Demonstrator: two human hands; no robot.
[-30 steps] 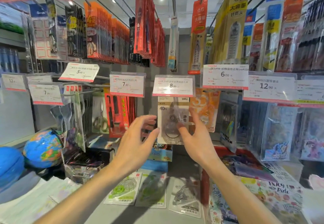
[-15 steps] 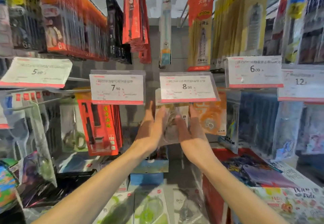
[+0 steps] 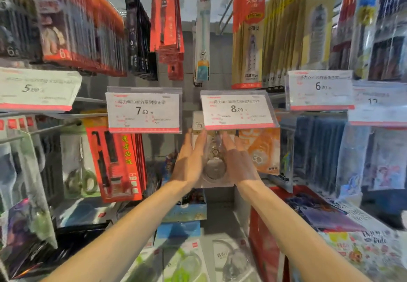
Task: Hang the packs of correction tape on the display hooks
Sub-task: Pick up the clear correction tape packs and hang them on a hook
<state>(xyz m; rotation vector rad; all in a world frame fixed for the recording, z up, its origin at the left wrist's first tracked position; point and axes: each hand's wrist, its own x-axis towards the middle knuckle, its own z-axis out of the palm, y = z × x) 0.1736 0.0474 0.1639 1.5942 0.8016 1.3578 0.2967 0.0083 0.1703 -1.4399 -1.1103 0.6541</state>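
**Ana:** Standing close in front of the display wall, what matters first is which peg you are feeding. Hung packs crowd the rows overhead, and price tags run along the middle row.

**Ben:** Mine is behind the 8.00 price tag. I cannot see the hook itself; the tag hides it.

**Ana:** Then work by feel. Keep the correction tape pack upright and square to the wall, so its top hole meets the peg end straight on. I would judge that a tilted card will snag or buckle.

**Ben:** The pack's top edge is tucked up under the tag now, between the orange pack on one side and bare wall on the other.

**Ana:** And your hands?

**Ben:** Left hand lies flat against the pack's left edge, fingers straight and pointing up. Right hand does the same on the right edge. Palms face each other, narrow apart, the pack pressed between them, no fingers curled round it.

**Ana:** Good for steering, weak for holding. Press evenly, nudge upward and back, and let go only once the card hangs by itself. More packs wait on the shelf below.
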